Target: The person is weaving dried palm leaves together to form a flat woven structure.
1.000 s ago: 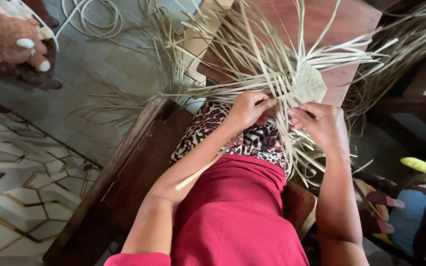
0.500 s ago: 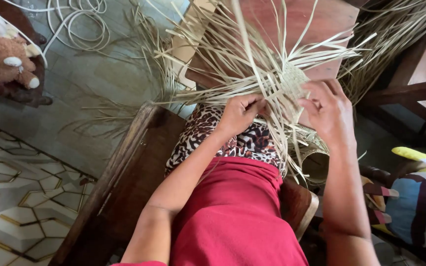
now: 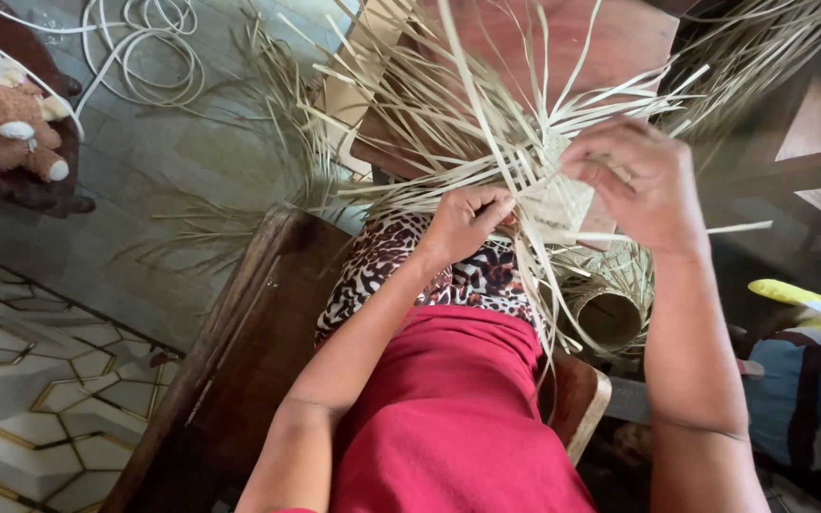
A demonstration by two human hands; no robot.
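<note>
A small woven patch of pale palm-leaf strips (image 3: 563,204) is held above my lap, with long loose strips (image 3: 448,104) fanning out from it up and to the sides. My left hand (image 3: 463,223) pinches strips at the patch's left edge. My right hand (image 3: 639,180) is raised over its right side, fingers curled around strips. A rolled coil of the same leaf (image 3: 610,313) lies below the patch by my right forearm. I sit in a red top and a leopard-print skirt.
A dark wooden chair frame (image 3: 239,332) runs along my left. A reddish wooden tabletop (image 3: 620,38) lies ahead under the strips. A white cable coil (image 3: 144,38) and a brown plush toy (image 3: 2,123) sit at far left, another colourful plush toy (image 3: 819,380) at right.
My right hand has lifted and shifted right over the woven patch. My left hand stays pinched at its left edge. The view has tilted slightly downward.
</note>
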